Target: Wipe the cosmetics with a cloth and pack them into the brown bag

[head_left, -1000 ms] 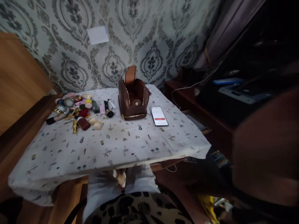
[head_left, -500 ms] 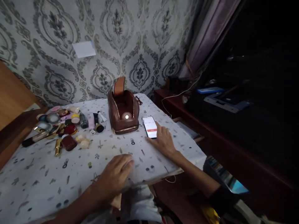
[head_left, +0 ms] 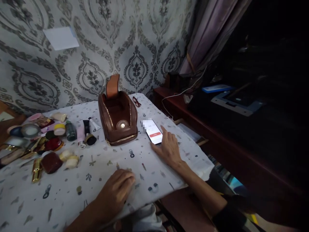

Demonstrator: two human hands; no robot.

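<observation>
Spreads fingers [head_left: 164, 131] of the right hand [head_left: 170, 151] at the lower corner of the phone [head_left: 152, 130] on the table [head_left: 65, 193], grip unclear, and rests the left hand [head_left: 118, 187], uncurled loosely, before the open brown bag [head_left: 111, 132] with cosmetics [head_left: 53, 143] clustered left

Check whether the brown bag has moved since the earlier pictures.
No, in no direction: the bag sits just behind the same ring-shaped print on the tablecloth as before; the whole view has shifted instead.

The only camera looks from the wearer's head, forward and down over the table [head_left: 154, 174] to the wall [head_left: 135, 19]. The left hand [head_left: 117, 187] and right hand [head_left: 170, 148] are close.
</observation>
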